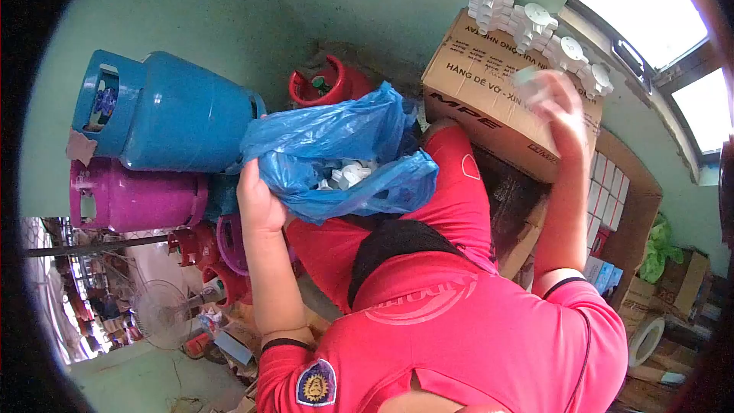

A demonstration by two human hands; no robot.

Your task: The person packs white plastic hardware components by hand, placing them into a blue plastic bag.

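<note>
A blue plastic bag [329,138] lies open over my lap, with several white plastic parts [350,176] inside. My left hand [258,197] grips the bag's left edge, the thumb at its rim. My right hand [558,107] is raised above a cardboard box [482,92] and holds a whitish object [526,84], blurred by motion. Beyond that hand, stacked white fittings [535,21] stand in a row along the box's far side.
Blue [183,115] and purple [138,195] gas cylinders are stacked at the left, with a red cylinder [329,84] behind the bag. An open carton [634,191] with small white boxes stands at the right. A fan [160,313] is at lower left.
</note>
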